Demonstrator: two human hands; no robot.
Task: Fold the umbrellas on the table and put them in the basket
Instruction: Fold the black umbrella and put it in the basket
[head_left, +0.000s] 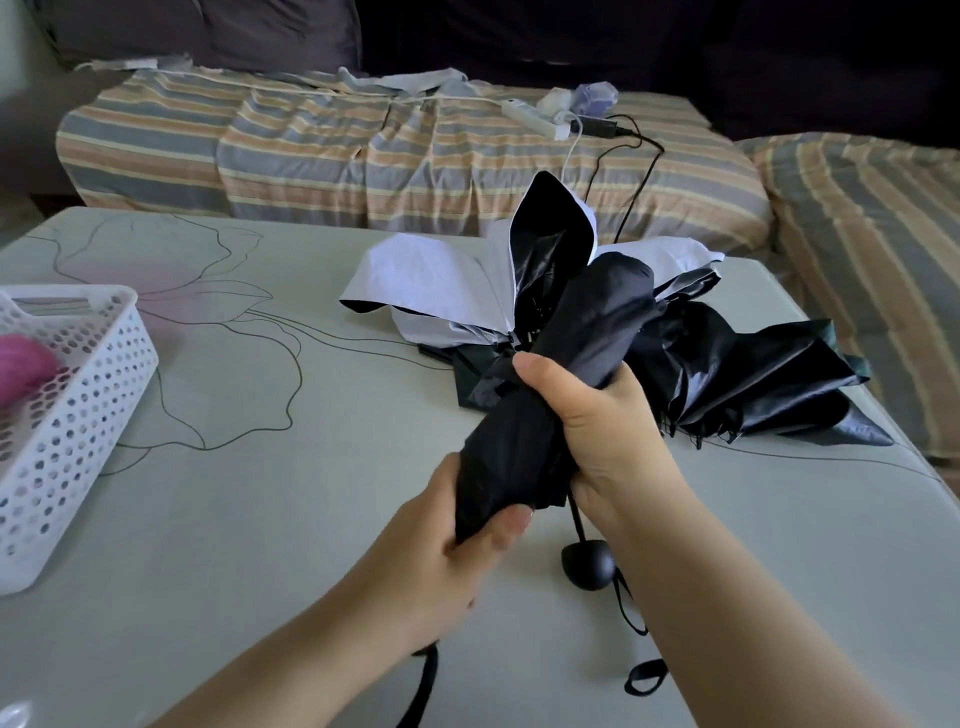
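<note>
A long sofa (363, 150) draped in a cloth of orange, grey and cream stripes runs across the back, with a white power strip (535, 120) and dark cables lying on its seat. In front of it stands the pale grey table (260, 519), its smooth top printed with thin black flower outlines and a faint pink bloom.

On the far right part of the table lies an unfolded umbrella of pale lilac fabric with a shiny black lining (441, 291), its panels splayed and partly upturned. Just beside it, to the right, a loose heap of glossy black umbrella fabric (753, 379) spreads toward the table edge.

Held above the table in front of these is a rolled black fabric umbrella (561, 374), bundled into a thick tilted cylinder. The right hand (608, 431) is curled around its middle, fingers wrapped over the cloth. The left hand (457, 551) grips its lower end, thumb pressed over the fabric.

At the left edge sits a white perforated plastic basket (78, 405) holding something pink (21, 364), well apart from the umbrellas.

A round black knob handle (589, 564) with a wrist strap rests on the table below the hands.
</note>
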